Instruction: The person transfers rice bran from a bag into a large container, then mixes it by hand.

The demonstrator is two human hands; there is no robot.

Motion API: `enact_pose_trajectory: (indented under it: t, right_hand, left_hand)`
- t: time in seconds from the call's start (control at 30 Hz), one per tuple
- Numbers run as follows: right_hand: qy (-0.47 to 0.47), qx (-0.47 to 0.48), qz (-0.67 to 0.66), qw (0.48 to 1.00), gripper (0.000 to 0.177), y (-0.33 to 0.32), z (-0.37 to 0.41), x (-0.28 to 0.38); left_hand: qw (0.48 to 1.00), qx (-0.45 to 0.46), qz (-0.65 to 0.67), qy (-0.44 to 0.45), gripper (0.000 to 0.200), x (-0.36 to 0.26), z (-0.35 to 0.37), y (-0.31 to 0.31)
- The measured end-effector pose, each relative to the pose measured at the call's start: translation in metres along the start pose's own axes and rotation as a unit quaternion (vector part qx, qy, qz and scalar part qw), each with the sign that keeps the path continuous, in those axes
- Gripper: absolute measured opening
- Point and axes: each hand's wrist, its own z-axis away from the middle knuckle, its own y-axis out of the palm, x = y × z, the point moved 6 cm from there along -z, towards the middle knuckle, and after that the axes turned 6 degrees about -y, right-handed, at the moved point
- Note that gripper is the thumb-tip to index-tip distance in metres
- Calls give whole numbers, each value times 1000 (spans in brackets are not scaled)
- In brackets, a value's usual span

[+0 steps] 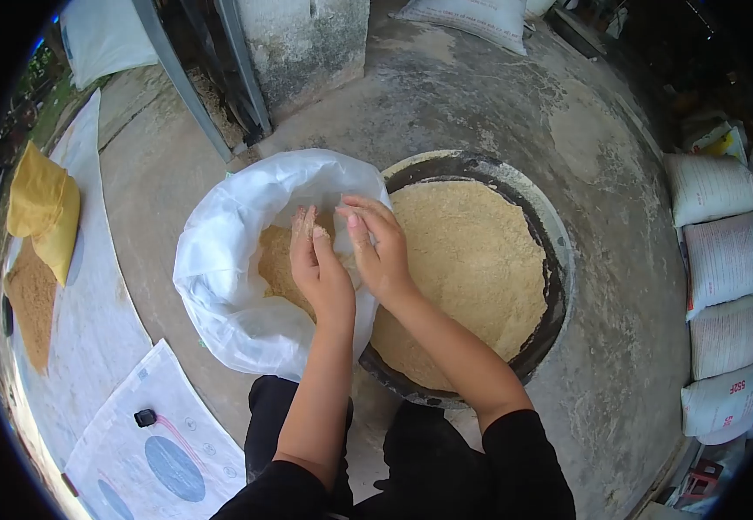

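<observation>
My left hand (317, 267) is over the mouth of a white plastic sack (220, 247), its fingers stretched out and dusted with meal. Beside it, my right hand (380, 250) has its fingers bent a little and apart from the thumb, with nothing visible in it. The two hands face each other with a small gap between them. Inside the sack lies brownish meal (277, 251), partly hidden by my hands. Right of the sack, a round dark-rimmed tub (558, 269) holds paler yellowish meal (467, 269).
Several filled white sacks (727, 264) are stacked along the right side. Another sack (472, 19) lies at the back. On the left, a yellow sack (51, 204) rests by a brown heap (31, 303). A small black object (146, 418) sits on a printed sheet (120, 451). A metal post (181, 78) stands behind.
</observation>
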Motion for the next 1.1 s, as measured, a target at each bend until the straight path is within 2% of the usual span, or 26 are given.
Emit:
enact_pose_trajectory:
  t: [0.1,0.13,0.17,0.2,0.23,0.27,0.33,0.4,0.43,0.47,0.53,0.67,0.73,0.77,0.83,0.87,0.93,0.97,1.0,1.07,1.1]
  right_hand:
    - [136,-100,-29,985,23,-53,25,-48]
    - [184,-135,-25,973,22,-70,39,-70]
    - [186,-147,-16,971,22,-84,53,-88]
    - [216,-202,-24,955,21,-102,72,-111]
    - [246,-257,-32,934,19,-120,95,-130]
    - [250,-269,-20,930,19,-137,116,-142]
    - [308,-227,141,913,18,-165,154,-160]
    - [348,-213,162,898,18,-177,195,-177]
    - [384,-188,173,887,19,-181,208,-182]
    - [388,-193,177,884,19,-182,215,-189]
    - [490,-306,-47,815,23,-153,236,-205]
    - [516,-324,0,793,27,-124,251,-192]
    - [502,-352,-91,785,31,-122,254,-196]
    - [503,-346,-94,786,31,-119,256,-196]
    - [530,-398,-82,745,30,-121,242,-168]
    - [529,-388,-87,749,30,-121,230,-158]
    - [573,-434,-100,688,30,-118,224,-140]
    - [538,-485,-237,648,32,-106,236,-162]
    - [542,-471,-243,652,32,-104,229,-160]
    - [492,-456,-305,676,34,-99,194,-144]
    - [480,-449,-362,661,36,-92,163,-120]
  left_hand:
    - [997,69,21,4,37,-12,25,39]
    - [991,104,79,-30,39,-14,36,55]
    - [979,140,137,-64,42,-14,46,68]
    - [980,165,105,-39,47,8,56,83]
    - [976,195,81,-54,47,17,67,96]
    - [970,225,55,-69,46,27,80,109]
    - [963,263,21,-49,47,74,103,131]
    - [923,322,-208,-36,47,122,126,141]
    - [891,355,-282,2,45,136,132,144]
    - [889,363,-280,2,45,148,141,153]
    - [914,331,-232,-34,44,153,152,158]
    - [928,302,-193,-102,42,158,164,162]
    - [928,272,-62,-248,40,163,170,158]
    - [929,266,-64,-248,40,163,170,157]
    - [889,193,64,-410,33,176,176,155]
    - [893,183,66,-407,33,174,174,154]
    - [874,142,130,-447,28,170,172,146]
    - [860,131,192,-454,25,166,169,145]
    - [865,117,194,-448,25,155,162,139]
    - [871,112,248,-409,25,117,139,133]
    - [888,107,235,-380,24,103,125,126]
